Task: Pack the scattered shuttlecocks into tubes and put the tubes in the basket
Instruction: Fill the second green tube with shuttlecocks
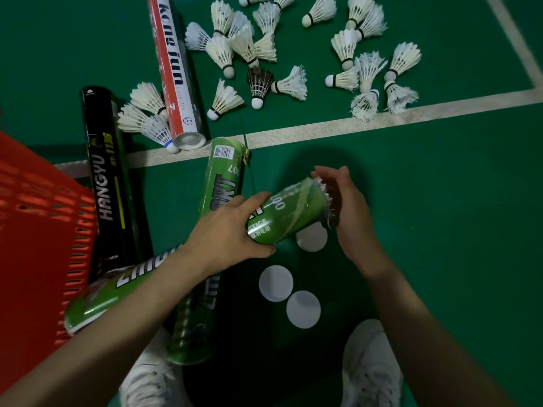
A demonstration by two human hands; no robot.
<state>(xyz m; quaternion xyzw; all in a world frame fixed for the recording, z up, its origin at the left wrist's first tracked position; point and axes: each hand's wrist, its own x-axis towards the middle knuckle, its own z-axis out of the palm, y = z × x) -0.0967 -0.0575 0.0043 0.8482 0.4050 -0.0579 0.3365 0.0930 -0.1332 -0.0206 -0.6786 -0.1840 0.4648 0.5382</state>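
My left hand (232, 230) grips a green tube (289, 214) held above the floor, its open end pointing right. White feather tips of a shuttlecock (324, 198) stick out of that end. My right hand (349, 210) is cupped against the opening, its palm pressing on the feathers. Several white shuttlecocks (264, 39) lie scattered on the green court at the top, one dark-feathered shuttlecock (258, 86) among them. The red basket (35, 230) stands at the left edge.
A red-and-white tube (173, 71), a black tube (107, 183) and two more green tubes (217, 218) lie on the floor between basket and hands. Three white round lids (276, 283) lie under my hands. My white shoes (371, 368) are at the bottom. White court lines (323, 127) cross the floor.
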